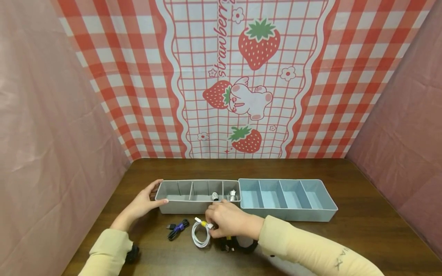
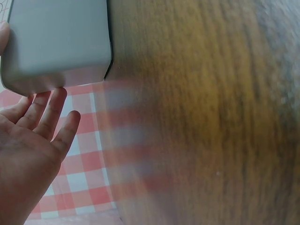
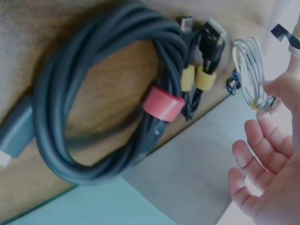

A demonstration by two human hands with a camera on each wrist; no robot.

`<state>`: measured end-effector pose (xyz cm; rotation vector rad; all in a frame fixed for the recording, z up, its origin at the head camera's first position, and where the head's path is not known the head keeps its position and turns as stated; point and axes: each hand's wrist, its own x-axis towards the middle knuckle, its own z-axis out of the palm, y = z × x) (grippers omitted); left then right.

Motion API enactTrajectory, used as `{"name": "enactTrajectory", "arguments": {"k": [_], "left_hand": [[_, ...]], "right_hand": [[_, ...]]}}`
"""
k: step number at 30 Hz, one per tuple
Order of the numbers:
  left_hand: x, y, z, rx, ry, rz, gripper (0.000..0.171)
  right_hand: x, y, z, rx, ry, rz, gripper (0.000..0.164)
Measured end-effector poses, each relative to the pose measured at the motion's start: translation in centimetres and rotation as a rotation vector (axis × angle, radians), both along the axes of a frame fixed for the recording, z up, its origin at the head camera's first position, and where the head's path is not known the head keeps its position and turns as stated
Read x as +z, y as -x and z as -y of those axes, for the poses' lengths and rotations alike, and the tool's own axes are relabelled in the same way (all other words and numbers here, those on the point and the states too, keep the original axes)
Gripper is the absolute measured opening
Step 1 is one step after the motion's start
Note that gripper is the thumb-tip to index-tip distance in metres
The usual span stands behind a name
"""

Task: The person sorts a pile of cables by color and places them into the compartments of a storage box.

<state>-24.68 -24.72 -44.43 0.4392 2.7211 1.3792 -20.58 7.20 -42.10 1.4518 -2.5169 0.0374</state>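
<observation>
My left hand (image 1: 142,204) holds the left end of a grey divided storage box (image 1: 193,208), thumb on its front rim and fingers against its end wall. In the left wrist view, those fingers (image 2: 49,115) touch the end of the box. My right hand (image 1: 229,220) is in front of the box, pinching a coiled white cable (image 1: 201,242) near its plug, between thumb and index finger; the other fingers are loosely bent. A yellow tie binds this cable. White cable pieces (image 1: 233,194) lie in the grey box's right compartments.
A blue divided box (image 1: 286,214) adjoins the grey one at right. A small black cable with purple tie (image 1: 177,229) lies left of the white cable. Beneath my right forearm are a thick black cable with a red tie (image 3: 61,93) and a black USB cable with yellow ties (image 3: 206,54).
</observation>
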Motion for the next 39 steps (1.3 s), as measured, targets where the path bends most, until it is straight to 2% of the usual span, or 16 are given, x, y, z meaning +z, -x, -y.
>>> {"name": "enactTrajectory", "arguments": {"k": [5,12,19,39], "left_hand": [[-0.1,0.0,0.1,0.007,-0.003,-0.002,0.077],[0.0,0.0,0.1,0.003,0.000,0.002,0.079],[-0.4,0.2,0.1,0.008,0.001,-0.013,0.079],[-0.1,0.0,0.1,0.007,0.005,-0.016,0.077]], "right_hand": [[0.6,0.2,-0.1,0.021,-0.018,-0.039,0.025],[2.0,0.3,0.0,0.041,-0.038,-0.014,0.027],[3.5,0.5,0.1,0.064,-0.044,-0.033,0.026],[6.6,1.3,0.5,0.128,0.055,-0.082,0.025]]}}
